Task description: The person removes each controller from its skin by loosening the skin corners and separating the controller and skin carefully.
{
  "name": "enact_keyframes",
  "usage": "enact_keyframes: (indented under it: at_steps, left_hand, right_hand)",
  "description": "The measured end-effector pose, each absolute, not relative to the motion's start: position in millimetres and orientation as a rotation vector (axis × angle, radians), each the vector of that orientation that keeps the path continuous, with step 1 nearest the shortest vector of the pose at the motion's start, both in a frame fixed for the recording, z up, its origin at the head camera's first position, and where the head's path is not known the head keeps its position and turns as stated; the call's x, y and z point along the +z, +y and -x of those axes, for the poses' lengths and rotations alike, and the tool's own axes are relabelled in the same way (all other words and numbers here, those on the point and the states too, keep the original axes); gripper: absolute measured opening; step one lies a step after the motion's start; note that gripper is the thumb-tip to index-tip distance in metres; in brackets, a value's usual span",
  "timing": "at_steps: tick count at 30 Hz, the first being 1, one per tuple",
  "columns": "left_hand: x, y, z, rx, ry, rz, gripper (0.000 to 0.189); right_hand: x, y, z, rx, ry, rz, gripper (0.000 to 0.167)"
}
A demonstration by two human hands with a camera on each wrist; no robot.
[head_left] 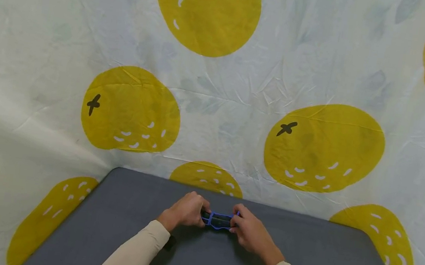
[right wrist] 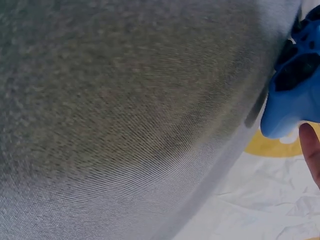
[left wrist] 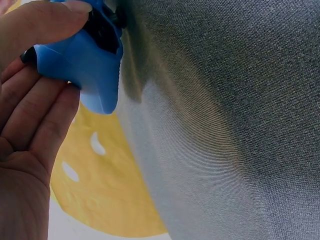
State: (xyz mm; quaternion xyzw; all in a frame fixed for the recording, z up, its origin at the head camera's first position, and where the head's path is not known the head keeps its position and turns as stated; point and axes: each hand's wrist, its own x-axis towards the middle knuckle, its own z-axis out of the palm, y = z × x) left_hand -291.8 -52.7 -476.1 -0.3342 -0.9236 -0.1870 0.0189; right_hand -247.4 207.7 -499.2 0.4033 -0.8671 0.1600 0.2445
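Between the hands, above the grey surface, is what looks like a black game controller (head_left: 221, 221) in a blue rubbery cover. At its left end, my left hand (head_left: 188, 210) grips it. Close up in the left wrist view, the thumb lies over the cover (left wrist: 80, 62) and the other fingers are beneath. The right end is pinched by my right hand (head_left: 252, 229), and a strip of blue shows near its fingers. From the right wrist, the blue cover (right wrist: 285, 110) has dark openings, and one fingertip touches its lower edge. Most of that hand is out of that view.
A dark grey cloth-covered table (head_left: 122, 237) lies beneath the hands, its back edge a short way beyond them. Behind and beside it hangs a pale sheet (head_left: 222, 120) printed with big yellow fruit. Both forearms wear light sleeves (head_left: 136, 252).
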Motion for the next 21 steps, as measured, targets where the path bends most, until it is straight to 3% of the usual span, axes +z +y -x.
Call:
enact_keyframes:
  at_steps: [21]
  left_hand:
    - [-471.6,-52.2,291.1,-0.573,-2.874,1.064,0.032]
  right_hand:
    - [-499.8,207.8,246.5,0.246,-2.404,-1.108,0.026]
